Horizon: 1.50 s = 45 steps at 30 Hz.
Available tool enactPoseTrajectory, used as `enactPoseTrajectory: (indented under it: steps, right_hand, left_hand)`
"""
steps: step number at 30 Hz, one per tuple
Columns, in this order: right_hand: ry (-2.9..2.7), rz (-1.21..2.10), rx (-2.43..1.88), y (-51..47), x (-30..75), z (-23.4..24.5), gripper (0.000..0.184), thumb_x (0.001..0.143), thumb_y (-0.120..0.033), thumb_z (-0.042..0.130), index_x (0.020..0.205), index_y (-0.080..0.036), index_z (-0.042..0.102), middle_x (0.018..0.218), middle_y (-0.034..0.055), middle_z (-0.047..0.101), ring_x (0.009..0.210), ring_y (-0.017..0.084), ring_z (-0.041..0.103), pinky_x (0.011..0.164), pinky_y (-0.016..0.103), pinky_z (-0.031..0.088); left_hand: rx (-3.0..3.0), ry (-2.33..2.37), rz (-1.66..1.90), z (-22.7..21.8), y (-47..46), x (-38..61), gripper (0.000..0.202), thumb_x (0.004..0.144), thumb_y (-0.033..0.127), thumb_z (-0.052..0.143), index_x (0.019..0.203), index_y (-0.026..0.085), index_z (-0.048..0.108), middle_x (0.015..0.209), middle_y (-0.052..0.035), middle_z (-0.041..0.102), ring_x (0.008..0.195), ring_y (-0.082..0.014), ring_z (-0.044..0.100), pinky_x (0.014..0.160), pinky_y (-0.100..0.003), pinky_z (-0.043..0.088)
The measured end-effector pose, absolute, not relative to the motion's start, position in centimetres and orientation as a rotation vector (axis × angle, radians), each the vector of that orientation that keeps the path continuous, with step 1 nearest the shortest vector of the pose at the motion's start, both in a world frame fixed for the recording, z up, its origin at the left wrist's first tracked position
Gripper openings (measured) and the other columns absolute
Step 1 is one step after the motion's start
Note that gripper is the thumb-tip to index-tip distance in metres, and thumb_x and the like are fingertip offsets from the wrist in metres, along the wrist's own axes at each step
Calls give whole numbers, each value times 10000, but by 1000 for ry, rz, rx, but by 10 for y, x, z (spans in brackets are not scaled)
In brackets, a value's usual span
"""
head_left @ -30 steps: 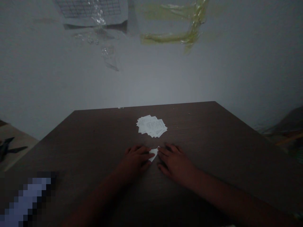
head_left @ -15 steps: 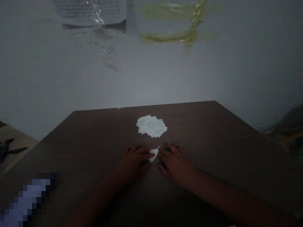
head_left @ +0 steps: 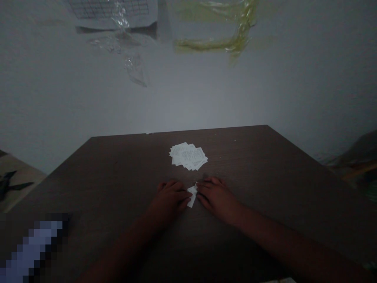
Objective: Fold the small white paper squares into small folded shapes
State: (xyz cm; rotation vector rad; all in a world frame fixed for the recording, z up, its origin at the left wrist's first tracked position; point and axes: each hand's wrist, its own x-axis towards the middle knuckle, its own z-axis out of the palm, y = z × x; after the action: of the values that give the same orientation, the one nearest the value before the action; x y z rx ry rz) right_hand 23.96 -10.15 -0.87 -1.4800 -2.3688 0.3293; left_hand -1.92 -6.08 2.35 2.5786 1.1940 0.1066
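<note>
A small white piece of paper [head_left: 192, 199] with creases lies on the dark table between my hands. My left hand [head_left: 170, 199] has its thumb and index finger closed on the paper's left edge. From the other side, my right hand [head_left: 217, 197] rests palm down, its fingers stretched out and their tips touching the paper's upper right edge. Its thumb sits a little apart, beside the paper. Just beyond both hands is a loose, fanned pile of printed paper slips [head_left: 188, 156]. Dim light hides the finer finger detail.
The brown table [head_left: 126, 157] meets a pale wall [head_left: 188, 98] at its far edge. Taped sheets [head_left: 112, 10] and yellow tape [head_left: 206, 45] hang on the wall. A blurred-out bluish object [head_left: 35, 247] lies at the lower left. Dark items [head_left: 13, 184] are left of the table.
The paper has turned slightly and its lower corner reaches nearer to me. My left thumb has come in to the paper, and my right hand has shifted a little. The pile is unchanged.
</note>
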Motion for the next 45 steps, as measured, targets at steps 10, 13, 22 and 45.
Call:
enactPoseTrajectory:
  steps: [10, 13, 22, 45]
  right_hand:
    - [-2296, 296, -1519, -88, 233, -13, 191, 1185, -159, 782, 1130, -254, 939, 1203, 90, 975, 1267, 375, 831, 1140, 546, 557]
    - [-2295, 302, -1572, -89, 231, -9, 157, 1166, -174, 810, 1118, -248, 940, 1193, 99, 965, 1281, 386, 826, 1137, 550, 559]
    - [-2259, 364, -1612, -94, 229, -5, 185, 1083, -385, 962, 1218, -259, 961, 1349, 147, 953, 1371, 457, 796, 1193, 644, 574]
    - [-2311, 389, -1694, -103, 219, 10, 383, 1077, -520, 977, 1327, -234, 926, 1461, 181, 906, 1470, 497, 756, 1292, 716, 547]
  left_hand:
    - [2522, 1290, 131, 22, -63, -13, 262, 1114, 202, 929, 1300, 369, 1005, 1391, -65, 940, 1433, -420, 810, 1253, -605, 563]
    - [2507, 1287, 136, 23, -64, -13, 273, 1112, 191, 925, 1322, 348, 1003, 1390, -74, 932, 1433, -425, 801, 1263, -623, 548]
    - [2523, 1250, 139, 25, -65, -16, 298, 1118, 205, 904, 1363, 351, 993, 1381, -67, 915, 1435, -414, 778, 1239, -567, 544]
    - [2491, 1190, 94, 29, -65, -25, 500, 992, 213, 908, 1472, 347, 948, 1496, -62, 898, 1486, -419, 786, 1296, -598, 556]
